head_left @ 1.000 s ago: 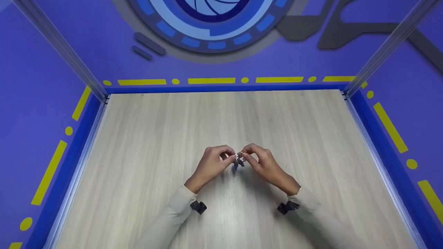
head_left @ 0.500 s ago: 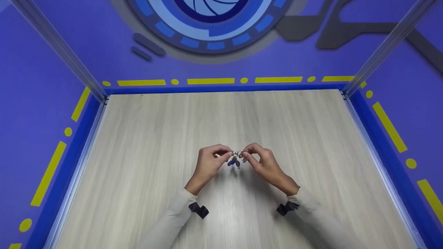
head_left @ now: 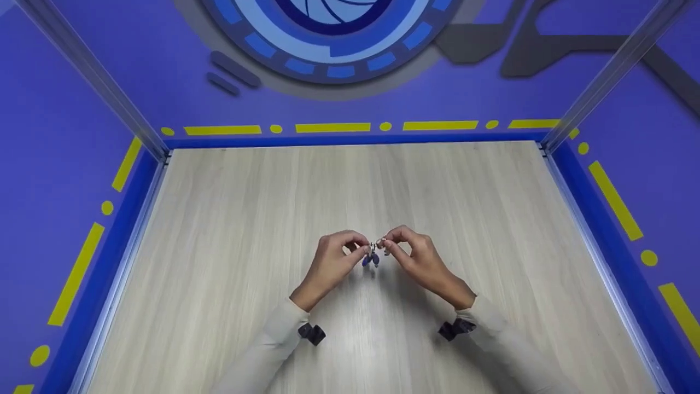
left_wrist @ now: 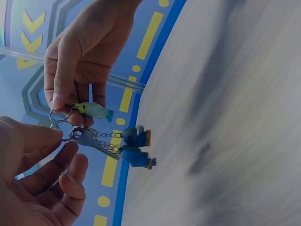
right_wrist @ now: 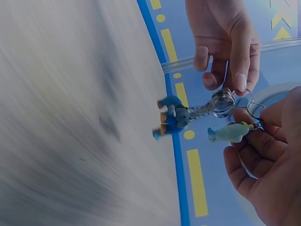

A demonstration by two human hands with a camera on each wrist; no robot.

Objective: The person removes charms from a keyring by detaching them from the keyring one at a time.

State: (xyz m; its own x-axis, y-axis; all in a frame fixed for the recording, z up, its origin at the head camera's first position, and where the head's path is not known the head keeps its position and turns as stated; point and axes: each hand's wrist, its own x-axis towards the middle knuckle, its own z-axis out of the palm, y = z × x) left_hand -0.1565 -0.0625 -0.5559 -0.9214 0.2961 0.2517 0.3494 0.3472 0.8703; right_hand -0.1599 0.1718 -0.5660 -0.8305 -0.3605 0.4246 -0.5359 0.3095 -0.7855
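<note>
My left hand [head_left: 334, 256] pinches a metal key ring between thumb and index finger. From that ring hang a silver key [left_wrist: 86, 138] and chains with blue animal-like charms [left_wrist: 137, 157]. Facing it, my right hand [head_left: 425, 264] pinches another split ring [left_wrist: 55, 116], which bears a pale green figure charm [right_wrist: 231, 133] with a yellow part near its top. The two rings meet between the fingertips and look linked, though whether one passes fully through the other is hard to tell. Everything is held above the wooden table [head_left: 350, 191].
Purple-blue panels [head_left: 328, 112] with yellow marks surround the table at the back and sides. Metal posts [head_left: 93, 76] stand at the back corners. Black wrist cameras [head_left: 313, 334] sit on both sleeves.
My left hand shifted left, then slightly back right, still pinching its ring. The blue charms swung and now hang between the hands. My right hand has barely moved.
</note>
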